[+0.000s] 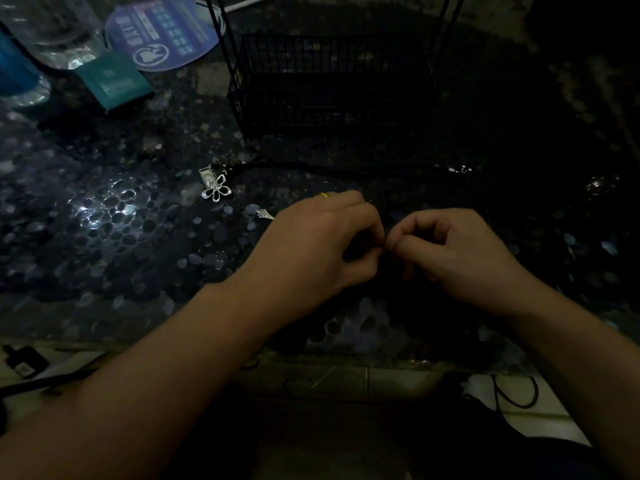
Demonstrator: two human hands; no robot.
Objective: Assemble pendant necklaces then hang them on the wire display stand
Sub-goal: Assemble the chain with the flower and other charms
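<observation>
Two hands, left point(313, 249) and right point(457, 252), meet near one wire display stand point(329, 81). One flower pendant point(216, 192), one smaller pendant point(264, 214), one teal packet point(114, 81), one round fan point(162, 32).

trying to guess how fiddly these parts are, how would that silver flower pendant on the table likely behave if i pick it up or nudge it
The flower pendant looks like thin open metal petals, so probably stiff and light. It lies flat on the glossy table, so a nudge would likely slide it, not roll it. It seems joined to a dark cord, which would probably trail limply.
</observation>
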